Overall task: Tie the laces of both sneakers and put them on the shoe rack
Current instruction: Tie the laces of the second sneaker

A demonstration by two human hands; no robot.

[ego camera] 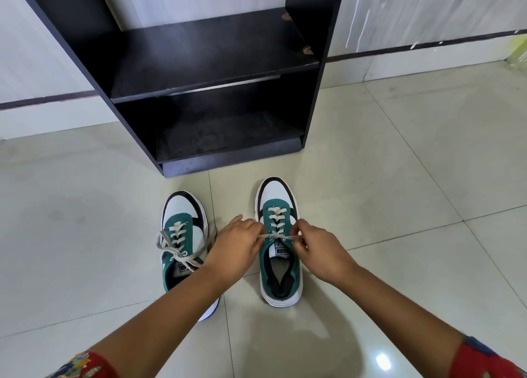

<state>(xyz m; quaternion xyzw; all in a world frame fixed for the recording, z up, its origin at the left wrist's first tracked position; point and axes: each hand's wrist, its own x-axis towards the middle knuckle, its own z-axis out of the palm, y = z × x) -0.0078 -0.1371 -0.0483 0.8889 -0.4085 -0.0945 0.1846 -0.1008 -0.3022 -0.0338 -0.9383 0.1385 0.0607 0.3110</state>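
**First knot drawn tight, second sneaker waiting**

Pale glossy floor tiles ran up to a black shoe rack whose two shelves stood bare. Two green-and-white sneakers sat side by side just in front of it, toes toward the rack. Over the right sneaker both hands were pinched shut on its lace, the left hand and the right hand pulling the ends outward across the tongue. The left sneaker lay with its loose laces crossed and trailing over its sides.

Only a first crossing seemed drawn tight; if either pinch eased before loops were formed, it would likely slacken. An uneven pull could drag the light shoe sideways. The left forearm lay over the other sneaker's heel and could nudge it. Untied, those trailing ends might snag when lifted to the shelf.
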